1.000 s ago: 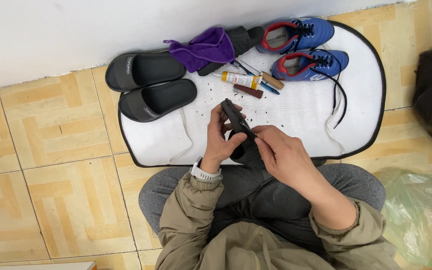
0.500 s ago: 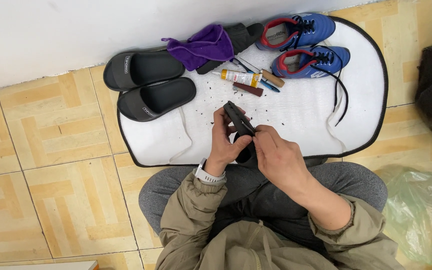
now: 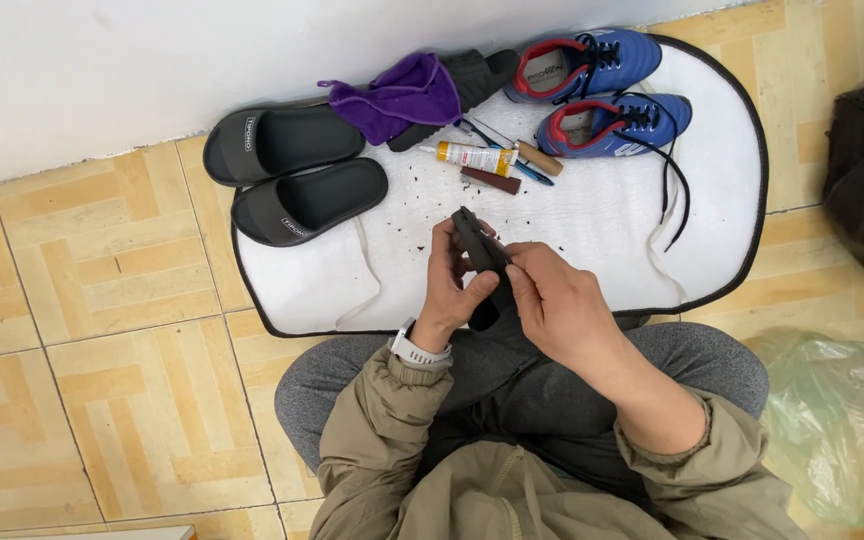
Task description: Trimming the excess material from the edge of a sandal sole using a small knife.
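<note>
- A dark, flat shoe piece (image 3: 479, 262), seemingly an insole or sole strip, was held upright above the lap, at the near edge of the white mat (image 3: 592, 240).
- The left hand (image 3: 449, 282) was closed around the piece's lower half, the thumb pressed across its front.
- The right hand (image 3: 552, 305) was clenched on the same piece from the other side, fingertips pinching its edge just beside the left thumb.
- The work was judged to be in its middle: the piece was out of any shoe and was being handled, not yet set back in one.
- Dark crumbs (image 3: 422, 205) were scattered on the mat just beyond the hands, which suggested that scraping or trimming had been done already.
- A small tube of glue (image 3: 477, 157), a brown stick (image 3: 492, 180) and a wooden-handled tool (image 3: 537, 157) were laid farther beyond the hands, all untouched; whether glue had been applied could not be told.
- The blue shoes (image 3: 602, 95) were set far ahead and to the right of the hands, one lace (image 3: 680, 190) trailing loose.
- Black slippers (image 3: 297, 170) and a purple cloth (image 3: 407, 95) were left ahead and to the left, well apart from the hands.
</note>
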